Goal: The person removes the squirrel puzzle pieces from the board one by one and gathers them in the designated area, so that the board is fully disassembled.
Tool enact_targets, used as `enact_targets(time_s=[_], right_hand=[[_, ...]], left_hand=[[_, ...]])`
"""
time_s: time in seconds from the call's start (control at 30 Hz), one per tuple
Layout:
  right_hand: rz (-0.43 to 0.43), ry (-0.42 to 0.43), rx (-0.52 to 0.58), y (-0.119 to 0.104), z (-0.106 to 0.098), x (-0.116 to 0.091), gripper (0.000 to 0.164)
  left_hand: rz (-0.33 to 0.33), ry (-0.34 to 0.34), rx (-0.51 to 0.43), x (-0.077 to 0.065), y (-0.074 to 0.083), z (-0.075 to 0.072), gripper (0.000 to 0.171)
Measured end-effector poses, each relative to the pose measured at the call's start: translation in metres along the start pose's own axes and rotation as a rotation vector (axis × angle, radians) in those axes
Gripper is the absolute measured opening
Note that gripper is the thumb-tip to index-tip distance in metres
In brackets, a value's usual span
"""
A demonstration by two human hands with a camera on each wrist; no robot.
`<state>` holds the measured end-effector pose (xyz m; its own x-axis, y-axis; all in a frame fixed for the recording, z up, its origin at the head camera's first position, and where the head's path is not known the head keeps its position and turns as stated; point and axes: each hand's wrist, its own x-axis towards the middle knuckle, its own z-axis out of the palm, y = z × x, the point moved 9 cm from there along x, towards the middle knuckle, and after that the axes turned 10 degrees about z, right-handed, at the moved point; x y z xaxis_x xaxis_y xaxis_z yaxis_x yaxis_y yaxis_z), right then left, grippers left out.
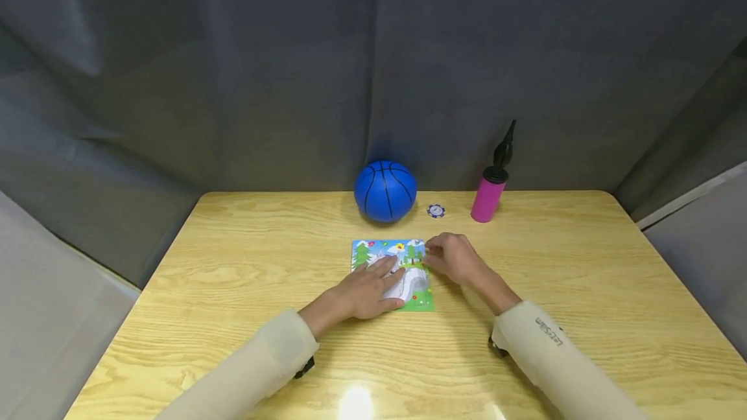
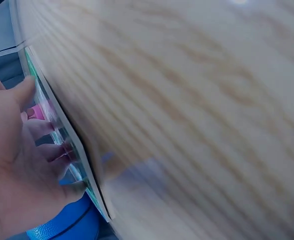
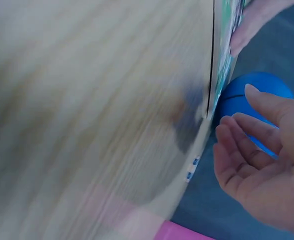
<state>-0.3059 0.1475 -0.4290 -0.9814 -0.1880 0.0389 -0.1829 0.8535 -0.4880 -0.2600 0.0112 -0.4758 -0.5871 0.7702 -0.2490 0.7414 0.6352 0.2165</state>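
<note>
A thin, flat board printed with a cartoon scene of trees, clouds and flowers lies on the table. My left hand rests on it with fingers spread, covering much of the picture's lower left. In the left wrist view, the fingertips of the left hand meet the board's face. Beside the board's upper right edge is my right hand, its fingers loosely bent. The right wrist view shows the right hand with nothing between thumb and fingers.
Behind the board, a blue basketball sits near the back edge of the wooden table. Right of the ball lies a blue-and-white poker chip. A pink hand pump with a black nozzle stands farther right. Dark cloth hangs behind.
</note>
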Motion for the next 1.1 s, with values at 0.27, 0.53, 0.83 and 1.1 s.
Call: enact_targets(time_s=[0.27,0.53,0.83,1.1], right_hand=[[0.145,-0.140,0.068,0.014,0.017,0.026,0.032],[0.174,-0.201,0.035,0.015,0.026,0.032,0.036],[0.208,-0.288,0.035,0.012,0.034,0.034,0.045],[0.173,-0.303,0.028,0.005,0.034,0.036,0.044]], left_hand=[[0.023,0.023,0.008,0.002,0.002,0.001,0.068],[0.019,0.022,0.026,0.005,0.005,0.000,0.068],[0.028,0.038,-0.011,0.003,0.002,0.000,0.071],[0.028,0.030,-0.015,0.000,-0.001,0.003,0.077]])
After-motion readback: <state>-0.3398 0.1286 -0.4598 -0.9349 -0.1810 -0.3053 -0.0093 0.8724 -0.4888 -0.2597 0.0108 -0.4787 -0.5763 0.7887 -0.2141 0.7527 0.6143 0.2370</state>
